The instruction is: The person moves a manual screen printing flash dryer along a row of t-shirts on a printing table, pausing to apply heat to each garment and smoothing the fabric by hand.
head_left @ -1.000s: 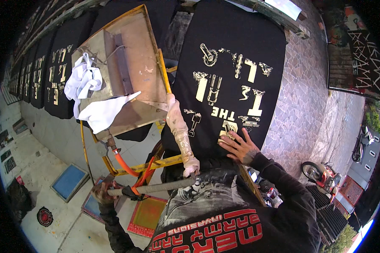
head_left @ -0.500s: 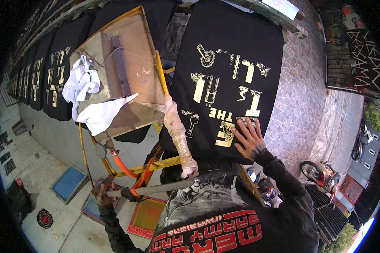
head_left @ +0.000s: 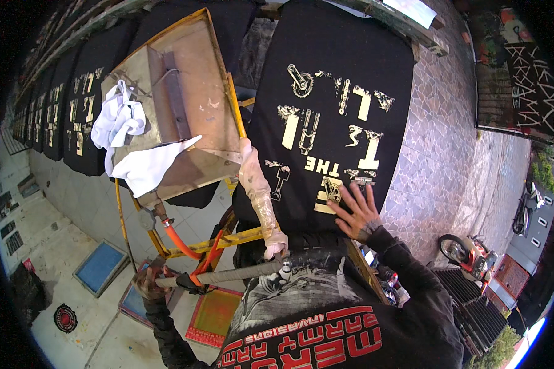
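Fingers spread, my right hand [head_left: 356, 212] lies on the near right part of a black T-shirt [head_left: 332, 37] stretched over a board. Pale cream printed letters and bicycle-part pictures cover the shirt, and my fingertips touch the print's near edge. At lower left my left hand [head_left: 149, 283] is closed around the end of a grey tape-wrapped handle [head_left: 240, 273]. This handle joins a tape-wrapped arm [head_left: 257, 190] of a yellow-framed metal panel [head_left: 200, 74], which stands left of the shirt. Crumpled white cloths [head_left: 120, 117] rest on top of the panel.
An orange hose [head_left: 180, 240] runs under the panel. Further black printed shirts [head_left: 83, 117] line up at far left. Framed screens, one blue [head_left: 100, 268] and one yellow-green [head_left: 215, 312], lie on the floor below. A red motorcycle [head_left: 474, 258] stands at right.
My right hand has slid slightly toward me and left, uncovering more of the print near its fingertips. My left hand and the panel have stayed in place.
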`<state>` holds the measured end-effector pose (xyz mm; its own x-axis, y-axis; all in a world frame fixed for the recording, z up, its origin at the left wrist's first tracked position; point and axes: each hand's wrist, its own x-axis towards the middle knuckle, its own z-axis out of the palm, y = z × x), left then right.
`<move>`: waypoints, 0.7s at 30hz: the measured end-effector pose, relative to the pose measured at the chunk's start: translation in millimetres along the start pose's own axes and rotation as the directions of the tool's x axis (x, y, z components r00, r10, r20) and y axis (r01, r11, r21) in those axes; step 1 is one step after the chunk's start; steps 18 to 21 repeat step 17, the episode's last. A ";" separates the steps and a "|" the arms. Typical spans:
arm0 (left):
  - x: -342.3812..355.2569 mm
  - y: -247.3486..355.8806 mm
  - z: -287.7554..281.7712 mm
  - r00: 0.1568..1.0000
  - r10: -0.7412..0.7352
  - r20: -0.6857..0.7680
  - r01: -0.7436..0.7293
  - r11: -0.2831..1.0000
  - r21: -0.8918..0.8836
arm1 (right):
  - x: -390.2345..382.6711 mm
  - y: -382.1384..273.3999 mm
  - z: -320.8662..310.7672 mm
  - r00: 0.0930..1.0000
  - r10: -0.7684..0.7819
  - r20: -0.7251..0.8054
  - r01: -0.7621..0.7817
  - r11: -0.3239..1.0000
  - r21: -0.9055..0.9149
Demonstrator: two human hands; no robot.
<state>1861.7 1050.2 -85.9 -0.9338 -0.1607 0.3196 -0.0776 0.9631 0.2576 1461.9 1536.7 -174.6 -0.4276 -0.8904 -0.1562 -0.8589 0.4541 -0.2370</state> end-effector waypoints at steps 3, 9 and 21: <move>-17.6 -8.2 3.3 0.997 -0.049 0.051 0.048 0.999 0.020 | -5.1 -2.9 18.8 0.998 -0.057 0.009 0.057 0.998 -0.020; 4.3 4.0 1.7 0.997 0.076 -0.018 -0.073 0.989 0.129 | -20.1 3.3 12.5 0.997 -0.072 -0.004 0.072 0.995 -0.074; -120.4 -30.1 -4.6 0.945 -0.279 0.169 0.256 0.956 0.145 | 2.9 -7.3 16.8 0.979 -0.169 0.112 0.191 0.955 -0.228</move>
